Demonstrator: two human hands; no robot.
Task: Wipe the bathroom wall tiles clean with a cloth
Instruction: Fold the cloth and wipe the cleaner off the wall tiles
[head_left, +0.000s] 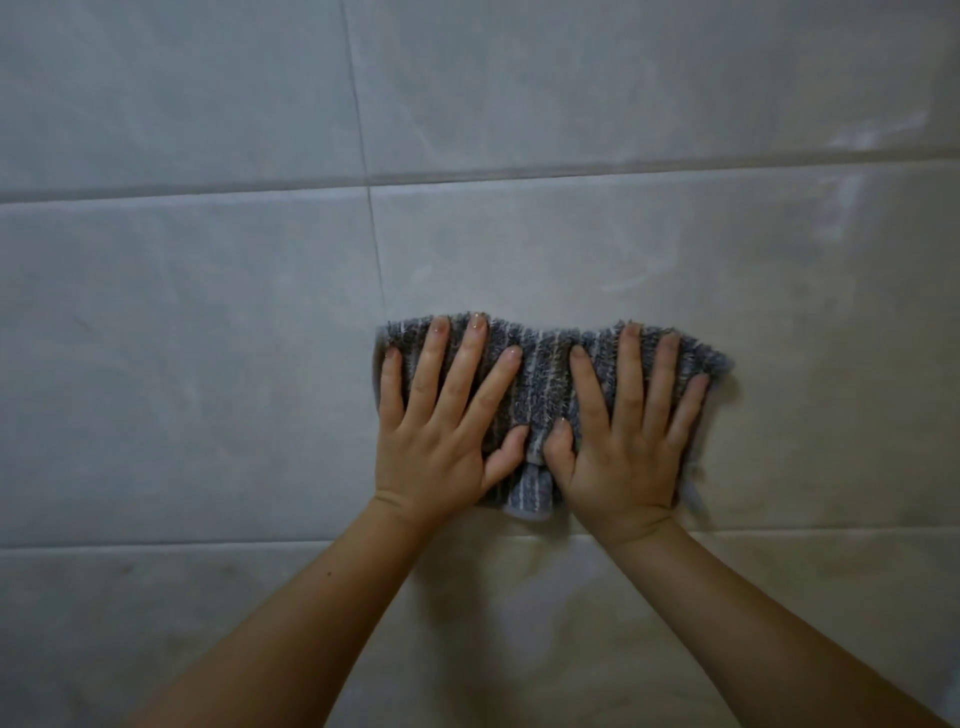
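A grey cloth with pale stripes is spread flat against the grey wall tiles, right of the middle of the view. My left hand presses on its left half with fingers straight and spread. My right hand presses on its right half the same way. The two thumbs almost meet over a fold at the cloth's lower edge. Much of the cloth lies hidden under my palms.
Large glossy tiles fill the whole view. A vertical grout line runs just left of the cloth, and horizontal grout lines cross above and below it. Pale smears show on the tiles at the upper right.
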